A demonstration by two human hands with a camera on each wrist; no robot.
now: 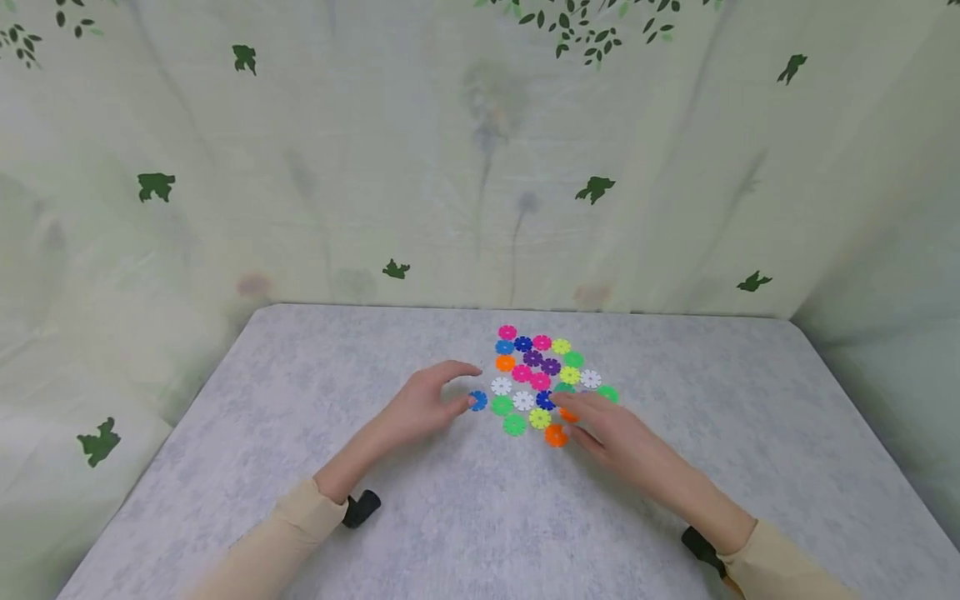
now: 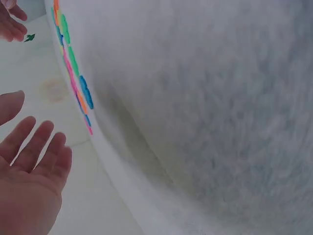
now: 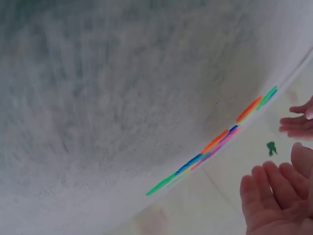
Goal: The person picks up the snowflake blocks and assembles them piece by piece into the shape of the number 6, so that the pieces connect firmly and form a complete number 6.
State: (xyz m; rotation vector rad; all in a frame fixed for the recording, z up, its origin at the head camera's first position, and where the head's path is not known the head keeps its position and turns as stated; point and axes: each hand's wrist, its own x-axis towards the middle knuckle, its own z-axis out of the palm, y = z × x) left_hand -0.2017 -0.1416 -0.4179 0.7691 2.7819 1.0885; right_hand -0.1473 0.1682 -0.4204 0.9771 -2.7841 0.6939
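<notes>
Colourful notched plastic discs, shaped like flat snowflakes, lie in a single-layer cluster on the table; a pink disc [image 1: 507, 332] is at its far end. My left hand [image 1: 423, 406] hovers at the cluster's left side, thumb and fingers spread apart. Its thumb tip overlaps a blue disc [image 1: 478, 401] in the head view. On the other side, my right hand [image 1: 626, 433] is held over the near right discs and partly hides them. An orange disc [image 1: 556, 435] lies by its thumb. The left wrist view shows the left palm [image 2: 32, 183] with nothing in it; the right palm [image 3: 274, 205] likewise holds nothing.
The table [image 1: 300, 350] has a mottled grey-white cover. Behind it and along the sides hangs a pale curtain [image 1: 420, 167] printed with leaves and green birds. A black wrist device [image 1: 362, 509] sits at the left cuff, another [image 1: 702, 546] at the right.
</notes>
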